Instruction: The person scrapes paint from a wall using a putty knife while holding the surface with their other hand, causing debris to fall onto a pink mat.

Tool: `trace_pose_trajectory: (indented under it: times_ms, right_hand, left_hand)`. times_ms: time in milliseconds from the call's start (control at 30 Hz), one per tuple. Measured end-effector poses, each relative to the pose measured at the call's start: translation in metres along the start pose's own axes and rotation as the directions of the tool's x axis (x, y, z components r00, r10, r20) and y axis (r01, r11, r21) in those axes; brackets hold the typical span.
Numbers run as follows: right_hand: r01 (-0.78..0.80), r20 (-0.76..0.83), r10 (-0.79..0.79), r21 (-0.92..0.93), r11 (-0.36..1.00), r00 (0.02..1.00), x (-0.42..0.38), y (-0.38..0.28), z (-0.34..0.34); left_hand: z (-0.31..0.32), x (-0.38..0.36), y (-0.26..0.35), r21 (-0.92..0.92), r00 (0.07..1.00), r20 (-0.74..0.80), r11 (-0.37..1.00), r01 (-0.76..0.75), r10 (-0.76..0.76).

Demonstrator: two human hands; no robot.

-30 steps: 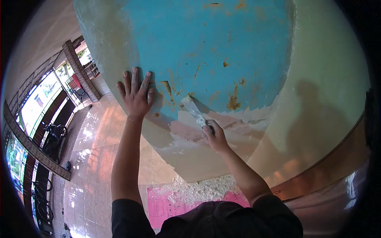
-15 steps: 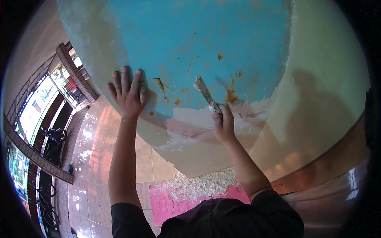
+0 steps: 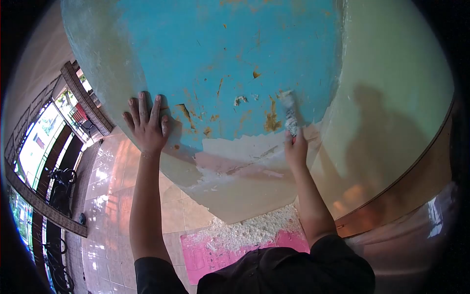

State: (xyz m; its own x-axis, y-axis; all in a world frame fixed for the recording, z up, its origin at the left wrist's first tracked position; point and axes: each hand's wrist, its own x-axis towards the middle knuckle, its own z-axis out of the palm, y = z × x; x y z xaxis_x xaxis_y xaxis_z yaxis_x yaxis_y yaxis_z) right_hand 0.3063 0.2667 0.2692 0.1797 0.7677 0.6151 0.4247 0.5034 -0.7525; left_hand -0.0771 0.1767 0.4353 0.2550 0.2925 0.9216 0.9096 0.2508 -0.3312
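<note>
My left hand (image 3: 149,128) lies flat with spread fingers on the wall, at the left edge of its blue paint (image 3: 181,44). Left of centre, beside that hand, the paint has a brown torn spot (image 3: 184,113). My right hand (image 3: 296,148) is closed round the handle of a scraper (image 3: 290,110), whose blade points up against the blue paint, right of a brown patch (image 3: 272,117). Small whitish flakes (image 3: 240,100) cling to the wall left of the scraper. Below the blue, a pale bared strip (image 3: 245,152) crosses the wall.
Whitish scrapings (image 3: 254,228) are heaped on a pink sheet (image 3: 196,255) on the tiled floor (image 3: 112,196) below. At the left stand a motorbike (image 3: 61,183) and a bicycle (image 3: 58,269) by an open gateway. A shadow falls on the green wall (image 3: 396,63) at the right.
My right hand and the scraper have moved right across the wall, and flakes now show where the blade was. My left hand stays on the wall; the view has shifted slightly.
</note>
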Motion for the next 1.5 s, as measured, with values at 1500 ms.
trace_pose_trajectory:
  times_ms: [1500]
  right_hand:
    - [-0.189,0.419,0.001,0.407,0.894,0.908,0.021,-0.082,0.002]
  left_hand:
    - [-0.001,0.001,0.001,-0.048,1.0,-0.008,0.999,0.009,-0.01]
